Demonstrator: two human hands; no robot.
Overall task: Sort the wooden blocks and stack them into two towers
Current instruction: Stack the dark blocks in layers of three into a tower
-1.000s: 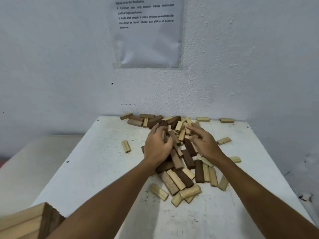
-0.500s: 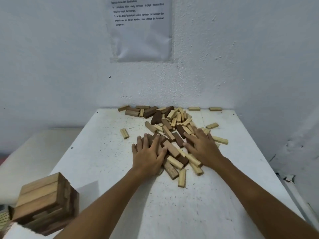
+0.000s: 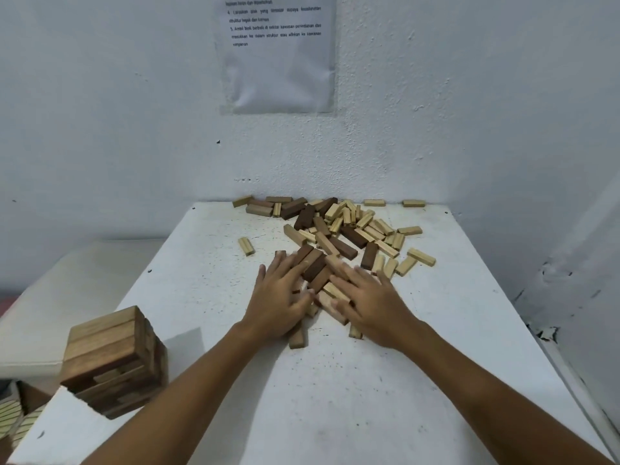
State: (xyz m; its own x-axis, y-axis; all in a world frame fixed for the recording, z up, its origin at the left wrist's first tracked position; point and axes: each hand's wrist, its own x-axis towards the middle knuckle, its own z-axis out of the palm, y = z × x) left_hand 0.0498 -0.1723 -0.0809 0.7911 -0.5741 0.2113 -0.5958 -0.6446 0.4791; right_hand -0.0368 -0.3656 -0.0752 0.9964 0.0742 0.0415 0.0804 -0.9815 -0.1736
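Both flat hands, left (image 3: 280, 298) and right (image 3: 370, 302), press the blocks (image 3: 318, 273) beneath.

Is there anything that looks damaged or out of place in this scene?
Yes. The blocks lie in a mixed heap, dark and light unsorted. One light block lies apart on the left. The wall paint is chipped low on the right.
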